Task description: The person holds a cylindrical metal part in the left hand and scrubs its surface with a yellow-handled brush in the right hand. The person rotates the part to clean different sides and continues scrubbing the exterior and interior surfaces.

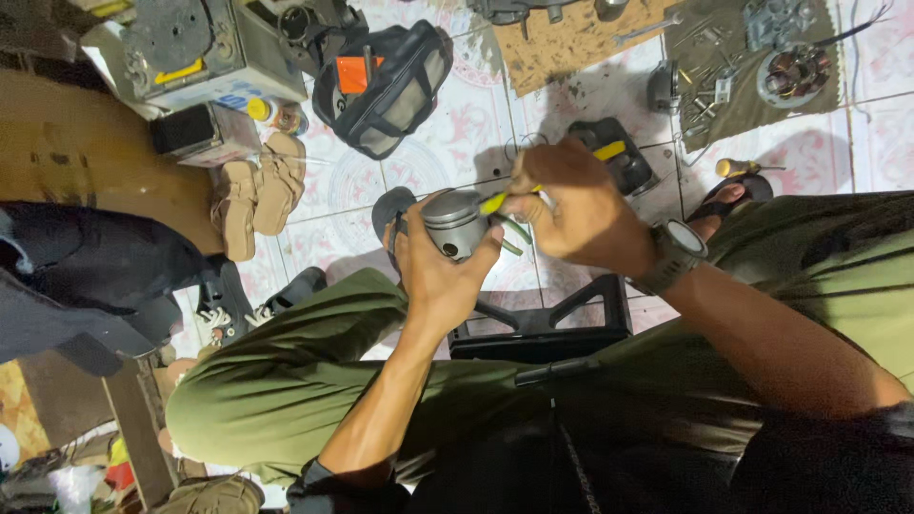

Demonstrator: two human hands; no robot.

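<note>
A left hand [433, 262] gripped a grey piston [455, 221], fingers curled around it, while the right hand [571, 205] closed on yellow-handled pliers [505, 200] touching its side.

The floor [457, 143] is white glazed tile with a faded pink flower pattern and dark grout lines, lit evenly with soft shadows. At far left a brown wooden board [86, 152] lies flat, with a pair of tan work gloves [257, 190] just beside it. A black mesh-sided bag [386, 86] sits on the tiles at far centre. To its right lies a rough chipboard panel [571, 38], and further right an olive cloth [752, 76] spread with small metal parts. A black plastic stool [543, 328] stands near the middle.
</note>
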